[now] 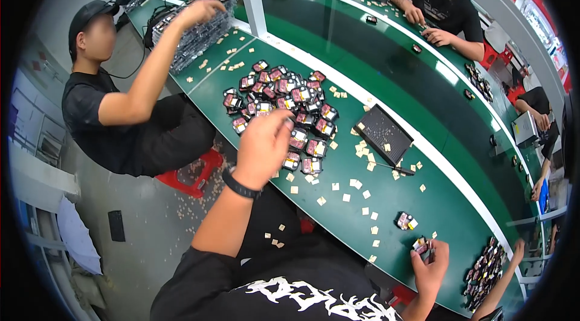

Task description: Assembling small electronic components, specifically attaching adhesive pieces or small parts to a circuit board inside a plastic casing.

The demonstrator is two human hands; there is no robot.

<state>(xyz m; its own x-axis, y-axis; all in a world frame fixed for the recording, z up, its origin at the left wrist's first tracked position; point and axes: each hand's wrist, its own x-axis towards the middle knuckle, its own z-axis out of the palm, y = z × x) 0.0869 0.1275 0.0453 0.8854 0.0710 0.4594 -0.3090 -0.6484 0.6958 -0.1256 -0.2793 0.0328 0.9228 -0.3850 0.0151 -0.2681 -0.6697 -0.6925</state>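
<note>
A heap of small black cased modules (284,94) with pink-and-white faces lies on the green table. My left hand (263,149), a dark band at its wrist, hovers over the near side of this heap. Its thumb and fingers pinch together at a small dark thing, too little seen to name. Lower right, by the table's near edge, my right hand (432,263) grips a black module (423,248) of the same kind, partly covered by the fingers. Another module (405,220) lies on the table just beyond it.
Small cream paper squares (346,197) are scattered about. A black tray (386,133) and a thin dark screwdriver-like tool (399,169) lie to the right of the heap. More modules (483,275) are piled at far right. A co-worker (121,97) sits left beside stacked clear trays (193,25); a green conveyor (386,61) curves behind.
</note>
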